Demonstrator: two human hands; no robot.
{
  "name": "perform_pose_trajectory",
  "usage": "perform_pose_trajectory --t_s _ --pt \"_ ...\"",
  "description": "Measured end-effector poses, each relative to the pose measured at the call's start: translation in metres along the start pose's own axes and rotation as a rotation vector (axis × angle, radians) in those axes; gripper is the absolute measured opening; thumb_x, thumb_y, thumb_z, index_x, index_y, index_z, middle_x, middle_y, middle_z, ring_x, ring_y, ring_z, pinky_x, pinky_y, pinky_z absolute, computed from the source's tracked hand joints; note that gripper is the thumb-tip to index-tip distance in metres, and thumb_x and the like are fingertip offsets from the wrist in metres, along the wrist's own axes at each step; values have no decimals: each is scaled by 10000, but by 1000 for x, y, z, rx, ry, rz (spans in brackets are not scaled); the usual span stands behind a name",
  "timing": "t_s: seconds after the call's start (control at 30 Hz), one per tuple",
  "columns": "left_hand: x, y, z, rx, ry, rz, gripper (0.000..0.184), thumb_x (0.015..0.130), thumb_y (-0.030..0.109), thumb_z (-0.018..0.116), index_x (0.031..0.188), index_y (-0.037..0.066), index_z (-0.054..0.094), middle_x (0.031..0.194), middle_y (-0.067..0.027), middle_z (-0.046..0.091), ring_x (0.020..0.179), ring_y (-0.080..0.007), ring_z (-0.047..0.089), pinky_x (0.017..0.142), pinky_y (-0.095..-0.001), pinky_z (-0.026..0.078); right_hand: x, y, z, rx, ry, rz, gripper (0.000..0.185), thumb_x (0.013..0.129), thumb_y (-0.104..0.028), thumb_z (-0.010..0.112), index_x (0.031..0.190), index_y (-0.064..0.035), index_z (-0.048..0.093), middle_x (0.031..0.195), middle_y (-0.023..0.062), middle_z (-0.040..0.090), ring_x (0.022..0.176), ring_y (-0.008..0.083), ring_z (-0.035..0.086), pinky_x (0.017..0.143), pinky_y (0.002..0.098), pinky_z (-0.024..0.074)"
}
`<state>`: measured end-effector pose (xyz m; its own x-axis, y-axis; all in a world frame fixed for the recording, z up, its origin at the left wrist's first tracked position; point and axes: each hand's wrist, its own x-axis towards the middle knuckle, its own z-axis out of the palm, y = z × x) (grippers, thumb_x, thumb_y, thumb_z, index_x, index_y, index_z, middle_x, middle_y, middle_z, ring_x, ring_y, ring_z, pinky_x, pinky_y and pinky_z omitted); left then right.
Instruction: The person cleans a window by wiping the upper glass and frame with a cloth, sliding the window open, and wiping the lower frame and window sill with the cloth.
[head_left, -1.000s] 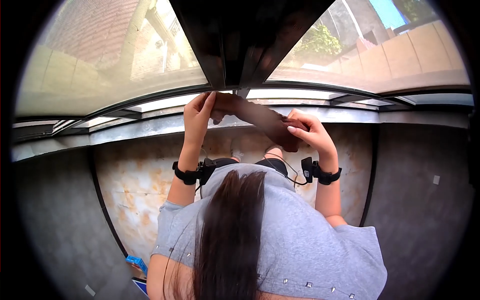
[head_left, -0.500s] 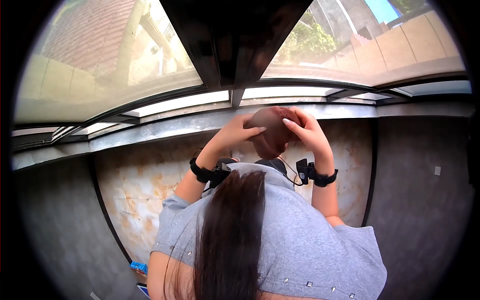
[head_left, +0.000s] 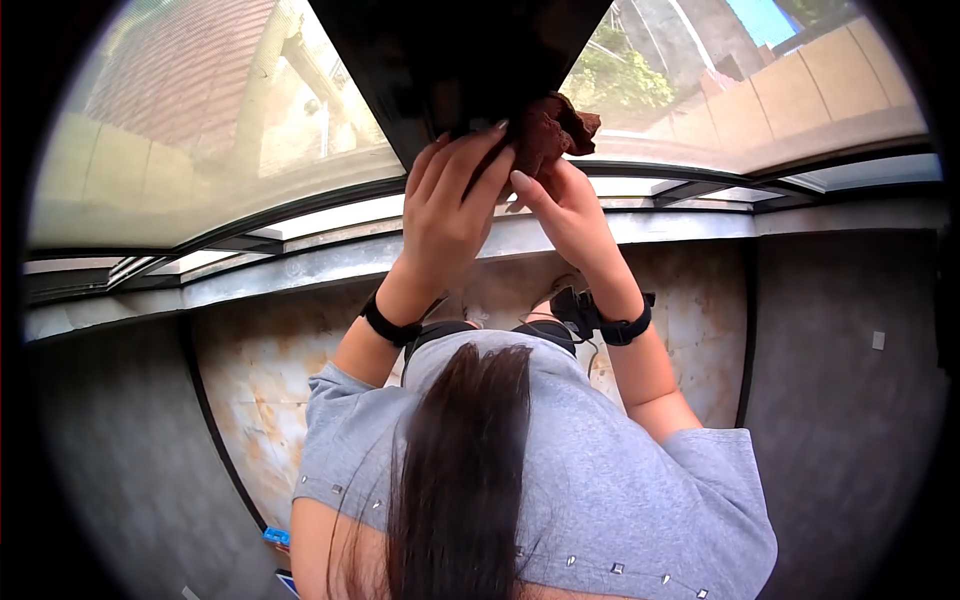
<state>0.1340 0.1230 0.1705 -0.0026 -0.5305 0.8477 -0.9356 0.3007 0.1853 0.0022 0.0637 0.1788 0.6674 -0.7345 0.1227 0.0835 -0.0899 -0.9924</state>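
Note:
A crumpled dark reddish-brown cloth (head_left: 548, 138) is bunched up against the dark window frame post (head_left: 465, 60). My right hand (head_left: 570, 205) holds it from below, thumb pressed toward the fingers, which are partly hidden by the cloth. Beside it on the left, my left hand (head_left: 452, 195) lies against the post with its back toward me and its fingers stretched out, the fingertips beside the cloth. Each wrist wears a black strap with a small device.
Window panes (head_left: 220, 130) flank the post, with a metal sill (head_left: 330, 264) beneath. Below are a stained light panel (head_left: 290, 400) and dark grey surfaces on both sides. A small blue box (head_left: 276, 538) is at lower left.
Both hands have moved up from the sill to the post. The cloth, first stretched between them, then bunched, is now at the post, and my left hand has spread out.

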Motion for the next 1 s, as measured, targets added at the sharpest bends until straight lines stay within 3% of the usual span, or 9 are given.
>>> perform_pose_trajectory --t_s 0.2,0.47,0.57,0.7,0.73,0.77,0.8,0.87,1.0 --pt "1 -21 2 230 194 -205 555 522 -6 706 1044 140 587 972 -84 457 867 -239 456 702 -323 418 44 28 11 169 88 -85 218 877 -153 502 917 56 550 745 70 605 698 115 571 644 236 464" --pt "-47 -28 12 -71 -175 -404 387 554 27 681 927 71 586 853 -89 473 750 -256 522 610 -340 459 17 94 9 290 171 177 262 878 -221 509 928 27 578 834 70 614 759 124 584 666 249 478" --pt "6 -22 -18 -301 -33 -390 456 550 -4 707 984 50 579 895 -96 497 782 -254 543 647 -307 467 38 19 6 115 156 -42 263 863 -214 545 804 38 592 634 74 617 536 126 600 474 198 456" --pt "84 -11 -25 -397 536 -43 450 564 9 729 995 50 605 895 -68 528 775 -177 531 595 -236 453 66 -78 15 152 291 -456 250 862 -182 543 753 37 598 590 74 606 499 112 586 445 186 434" --pt "89 -14 -31 -284 428 68 450 639 -37 719 1055 -13 550 1037 -92 446 895 -152 529 666 -219 530 76 -84 12 137 332 -505 251 877 -199 525 786 23 599 596 67 603 500 103 572 448 189 423" --pt "88 -13 -30 -250 392 27 422 631 -47 713 1026 -2 574 1008 -90 468 864 -150 527 637 -216 507 84 -95 -39 153 -527 -311 393 812 -269 609 1122 -67 476 1239 131 418 1021 299 474 742 282 438" --pt "85 -11 -28 -216 356 -14 396 622 -56 708 997 10 598 980 -88 490 833 -149 524 608 -214 483 80 -94 -27 144 -522 -314 393 812 -269 609 1122 -67 476 1239 131 418 1021 299 474 742 282 438" --pt "69 -15 -20 -229 325 -44 394 585 -54 705 959 41 626 940 -83 506 809 -168 537 603 -235 479 68 -82 7 85 192 -424 256 837 -141 561 677 53 606 558 76 604 488 109 596 421 178 430" --pt "20 -18 -9 -321 116 -206 331 604 -95 657 916 14 625 857 -102 541 730 -207 534 637 -267 454 59 -22 -1 21 117 -182 263 827 -137 550 656 52 614 550 73 603 491 93 575 452 190 434"
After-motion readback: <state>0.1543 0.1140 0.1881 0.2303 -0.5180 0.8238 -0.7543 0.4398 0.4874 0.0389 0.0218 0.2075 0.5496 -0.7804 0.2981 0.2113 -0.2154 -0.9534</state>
